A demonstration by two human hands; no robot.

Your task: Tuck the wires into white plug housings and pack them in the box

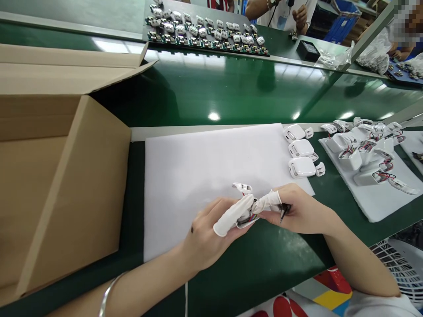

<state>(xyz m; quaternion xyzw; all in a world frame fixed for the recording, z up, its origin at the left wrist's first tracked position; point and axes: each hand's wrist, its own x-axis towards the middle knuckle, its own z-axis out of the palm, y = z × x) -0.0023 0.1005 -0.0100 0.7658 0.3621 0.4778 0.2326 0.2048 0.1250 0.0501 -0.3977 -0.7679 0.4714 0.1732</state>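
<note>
Both hands meet over the near edge of a white foam sheet [198, 171]. My left hand [211, 229], with a white finger cot on the forefinger, is closed round a small white plastic part with coloured wires [246, 213]. My right hand [294, 211], also wearing a finger cot, pinches the same part and holds a thin dark tool [283, 212] against the palm. Three finished white housings [301, 158] lie in a column at the sheet's right edge.
A large open cardboard box [56, 176] fills the left. Several open white housings with wires [366, 152] lie on a second foam pad at right. A green conveyor belt [214, 92] runs behind, with a tray of small parts [205, 31] beyond. Other people's hands work at the far side.
</note>
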